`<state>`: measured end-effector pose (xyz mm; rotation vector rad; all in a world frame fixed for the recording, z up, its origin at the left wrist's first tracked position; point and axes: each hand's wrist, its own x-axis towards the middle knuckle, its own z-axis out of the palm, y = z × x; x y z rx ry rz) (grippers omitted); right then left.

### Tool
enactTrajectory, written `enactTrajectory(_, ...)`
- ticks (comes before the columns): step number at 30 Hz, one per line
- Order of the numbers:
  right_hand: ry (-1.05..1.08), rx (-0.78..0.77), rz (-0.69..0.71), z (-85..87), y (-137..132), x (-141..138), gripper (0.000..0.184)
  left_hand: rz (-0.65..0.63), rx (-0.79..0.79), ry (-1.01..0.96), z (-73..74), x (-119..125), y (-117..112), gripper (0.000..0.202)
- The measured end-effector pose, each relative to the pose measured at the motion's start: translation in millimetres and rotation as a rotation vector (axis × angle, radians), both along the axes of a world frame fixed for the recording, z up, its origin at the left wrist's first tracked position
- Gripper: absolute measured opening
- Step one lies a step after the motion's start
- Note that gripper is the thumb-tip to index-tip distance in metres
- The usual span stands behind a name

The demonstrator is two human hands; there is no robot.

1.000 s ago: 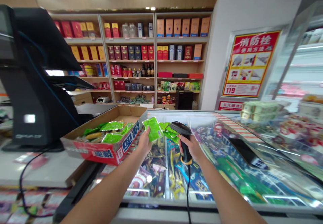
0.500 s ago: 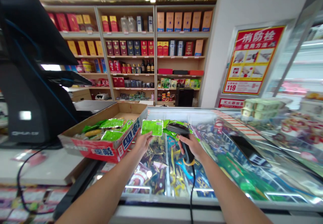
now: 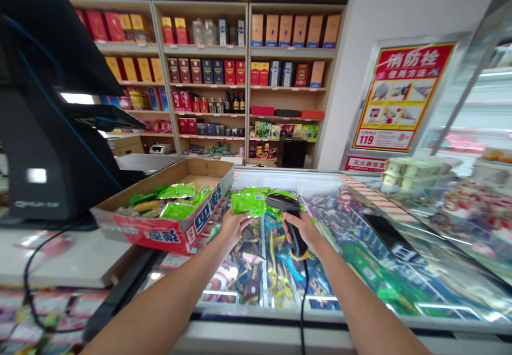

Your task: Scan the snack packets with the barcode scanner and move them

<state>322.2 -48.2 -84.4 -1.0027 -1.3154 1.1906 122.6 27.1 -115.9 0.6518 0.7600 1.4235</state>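
My left hand (image 3: 235, 227) pinches the lower edge of a green snack packet (image 3: 248, 204), held above the glass top of a chest freezer (image 3: 280, 301). My right hand (image 3: 301, 228) is wrapped around the grip of a black barcode scanner (image 3: 284, 202), whose head points left toward the packet. A cable runs from the scanner's yellow-ringed base down past the front edge. More green packets (image 3: 276, 192) lie behind the scanner, partly hidden by it. To the left, an open cardboard box (image 3: 188, 235) holds several similar green packets (image 3: 178, 211).
A black checkout terminal (image 3: 44, 147) stands at the left on a white counter (image 3: 100, 253). On the freezer's right side lies a dark phone (image 3: 390, 235). Egg cartons (image 3: 408, 174) sit beyond it. Shelves of boxed goods (image 3: 208, 72) line the back wall.
My left hand has moved the green packet slightly right, closer to the scanner, and tilted it. My right hand and the scanner stay nearly in place.
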Motion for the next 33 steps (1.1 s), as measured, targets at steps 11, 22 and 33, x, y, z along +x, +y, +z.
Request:
enactTrajectory(11,-0.014,-0.009,0.001,0.1,-0.2,0.5,0.034,-0.012,0.006,0.002,-0.7,-0.6,-0.8,0.061)
enactTrajectory(22,0.052,0.027,-0.087,-0.8,2.9,2.7,0.034,0.157,-0.166,0.047,7.2,-9.4,21.0,0.014)
enactTrajectory(33,0.099,0.060,-0.133,-1.2,7.7,7.3,0.036,0.210,-0.306,0.019,45.0,43.3,70.1,0.016)
